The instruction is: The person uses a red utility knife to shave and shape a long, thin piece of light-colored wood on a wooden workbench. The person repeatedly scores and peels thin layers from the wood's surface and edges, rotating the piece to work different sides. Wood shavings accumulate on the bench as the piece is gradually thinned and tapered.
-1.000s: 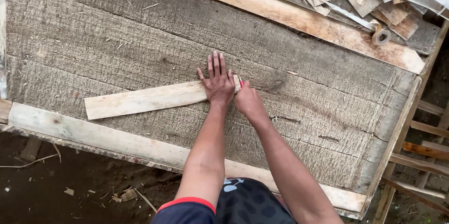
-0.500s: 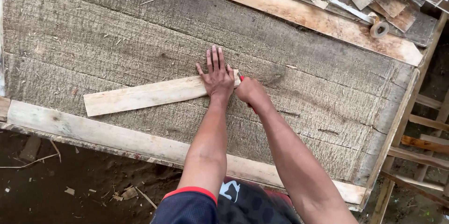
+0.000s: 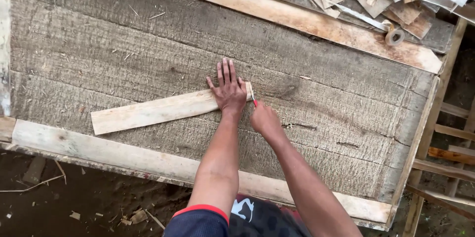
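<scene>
Lowered slightly, right hand [image 3: 264, 119] — seemingly gripping a pencil [image 3: 253, 99] — beside the strip [image 3: 153, 111].

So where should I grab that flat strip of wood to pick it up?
Take the strip by its bare left half, probably from above, pinching its two long edges. It lies flat on the boards, so there is nothing to get under. The left hand presses on its right end.
</scene>
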